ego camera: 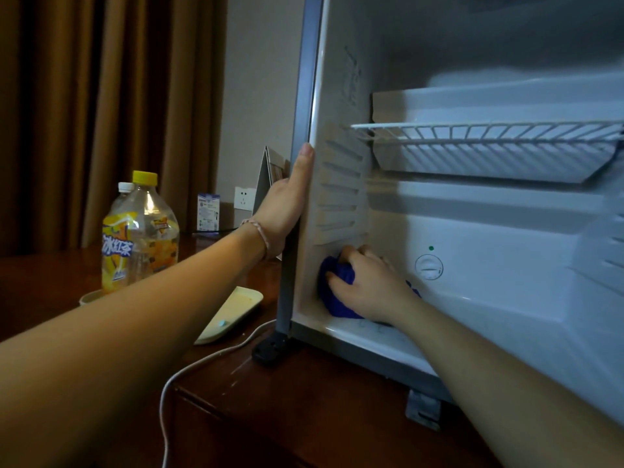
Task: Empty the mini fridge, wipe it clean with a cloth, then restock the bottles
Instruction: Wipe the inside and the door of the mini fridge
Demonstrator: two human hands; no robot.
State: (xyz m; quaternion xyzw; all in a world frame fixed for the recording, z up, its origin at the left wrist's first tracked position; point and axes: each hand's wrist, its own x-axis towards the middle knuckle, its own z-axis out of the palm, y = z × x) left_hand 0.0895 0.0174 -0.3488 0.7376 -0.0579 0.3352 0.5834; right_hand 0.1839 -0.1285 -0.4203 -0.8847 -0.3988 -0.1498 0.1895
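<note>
The mini fridge [341, 96] stands open on a dark wooden cabinet, its white inside holding no bottles. My left hand [287, 204] grips the fridge's grey left front edge, thumb up along it. My right hand [368, 285] is inside, low at the left wall, shut on a crumpled blue cloth [332, 292] pressed into the bottom corner. A white wire shelf [486, 133] sits across the middle. Two bottles stand outside to the left: a yellow-capped iced tea bottle [141, 231] and, behind it, a clear white-capped bottle [123, 194].
A cream tray [233, 312] lies on the cabinet top next to the fridge. A white cable [189, 369] runs past the fridge's black foot [270, 349]. A round thermostat dial [429, 267] is on the back wall. A folded card, wall socket and brown curtains lie behind.
</note>
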